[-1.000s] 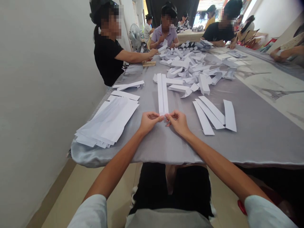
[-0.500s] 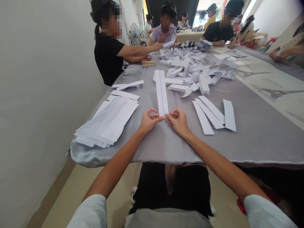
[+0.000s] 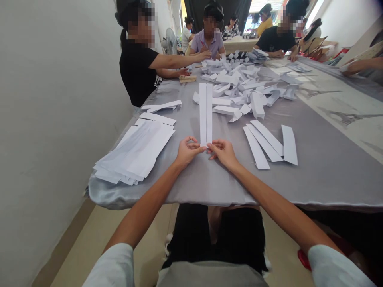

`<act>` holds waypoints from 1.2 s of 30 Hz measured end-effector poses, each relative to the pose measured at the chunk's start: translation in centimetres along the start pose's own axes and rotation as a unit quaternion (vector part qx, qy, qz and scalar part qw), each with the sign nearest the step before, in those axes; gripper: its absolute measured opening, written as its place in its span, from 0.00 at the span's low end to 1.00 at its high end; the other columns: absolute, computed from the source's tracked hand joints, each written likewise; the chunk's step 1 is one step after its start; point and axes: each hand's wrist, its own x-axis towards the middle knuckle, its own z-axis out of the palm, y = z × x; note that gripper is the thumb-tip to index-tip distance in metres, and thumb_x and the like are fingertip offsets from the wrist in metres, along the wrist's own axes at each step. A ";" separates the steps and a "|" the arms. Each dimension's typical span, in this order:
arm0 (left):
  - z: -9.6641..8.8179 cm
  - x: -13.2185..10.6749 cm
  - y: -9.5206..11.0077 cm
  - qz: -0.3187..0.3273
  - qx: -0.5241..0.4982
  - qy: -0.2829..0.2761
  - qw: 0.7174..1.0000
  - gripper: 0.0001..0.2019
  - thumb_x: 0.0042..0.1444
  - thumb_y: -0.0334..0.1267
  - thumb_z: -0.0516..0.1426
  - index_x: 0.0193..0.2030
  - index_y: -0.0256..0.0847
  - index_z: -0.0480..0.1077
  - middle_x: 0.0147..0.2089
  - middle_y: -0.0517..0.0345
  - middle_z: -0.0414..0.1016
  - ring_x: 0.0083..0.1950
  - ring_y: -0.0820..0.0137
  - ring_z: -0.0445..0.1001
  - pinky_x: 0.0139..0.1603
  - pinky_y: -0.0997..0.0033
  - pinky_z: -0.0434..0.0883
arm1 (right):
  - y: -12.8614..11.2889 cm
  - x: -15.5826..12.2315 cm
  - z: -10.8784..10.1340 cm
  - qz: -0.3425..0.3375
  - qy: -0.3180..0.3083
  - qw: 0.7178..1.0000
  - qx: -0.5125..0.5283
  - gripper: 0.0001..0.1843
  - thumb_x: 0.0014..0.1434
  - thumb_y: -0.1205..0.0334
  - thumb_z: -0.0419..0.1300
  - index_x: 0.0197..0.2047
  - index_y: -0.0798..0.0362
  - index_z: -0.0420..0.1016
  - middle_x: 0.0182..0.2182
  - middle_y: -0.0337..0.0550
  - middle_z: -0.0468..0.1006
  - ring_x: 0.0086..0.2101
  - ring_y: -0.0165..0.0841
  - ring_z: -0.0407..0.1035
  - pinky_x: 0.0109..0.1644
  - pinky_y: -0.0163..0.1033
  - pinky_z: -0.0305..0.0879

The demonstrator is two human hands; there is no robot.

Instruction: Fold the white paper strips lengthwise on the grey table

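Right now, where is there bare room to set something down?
Gray tablecloth lies bare right of the loose strips, and just nearside of the left hand and right hand. Crowded: beyond the held paper, with heaped folded pieces.

Daylight glares through the far window [image 3: 260,4], washing out the view there, while the left wall [image 3: 54,99] lies in flat, dim grey and the satiny tablecloth [image 3: 314,187] catches a dull sheen, with soft shadows that deepen to near black beneath its right side. The left hand [image 3: 187,153], right hand [image 3: 223,152] and folded paper strip [image 3: 203,115] look fairly crisp, but distant figures turn soft and pixel blocks mask faces. Wide-angle distortion stretches both sleeves [image 3: 113,265] toward the lower corners.
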 end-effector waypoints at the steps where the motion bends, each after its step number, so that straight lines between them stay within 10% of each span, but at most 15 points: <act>1: 0.0 0.0 0.0 0.002 0.005 0.000 1.000 0.32 0.39 0.45 0.78 0.42 0.43 0.64 0.35 0.55 0.85 0.36 0.63 0.85 0.45 0.62 0.79 | 0.0 0.0 0.0 0.008 -0.013 1.000 0.001 0.32 0.46 0.34 0.76 0.38 0.54 0.77 0.30 0.46 0.83 0.30 0.38 0.80 0.23 0.37 0.80; 22: 0.1 0.1 0.3 0.031 0.074 -0.066 0.995 0.20 0.47 0.51 0.74 0.36 0.36 0.78 0.38 0.50 0.84 0.38 0.65 0.82 0.44 0.66 0.77 | -0.3 -0.3 -0.2 -0.029 -0.026 0.999 -0.036 0.28 0.53 0.35 0.73 0.35 0.55 0.80 0.28 0.46 0.83 0.26 0.35 0.77 0.26 0.36 0.77; 28: -0.1 0.2 -0.1 0.013 0.055 -0.017 0.998 0.24 0.39 0.50 0.77 0.34 0.37 0.76 0.31 0.54 0.82 0.32 0.67 0.80 0.38 0.67 0.78 | -0.4 -0.5 -0.4 -0.013 -0.051 0.992 -0.112 0.28 0.60 0.34 0.67 0.34 0.55 0.80 0.32 0.51 0.85 0.27 0.35 0.78 0.19 0.32 0.63; 36: 0.1 0.1 0.0 0.013 0.064 -0.021 0.998 0.22 0.40 0.48 0.77 0.30 0.37 0.75 0.28 0.53 0.81 0.29 0.69 0.79 0.34 0.69 0.77 | -0.3 -0.3 -0.5 -0.083 -0.056 0.982 -0.159 0.28 0.65 0.35 0.62 0.30 0.53 0.76 0.29 0.49 0.84 0.26 0.34 0.77 0.34 0.38 0.73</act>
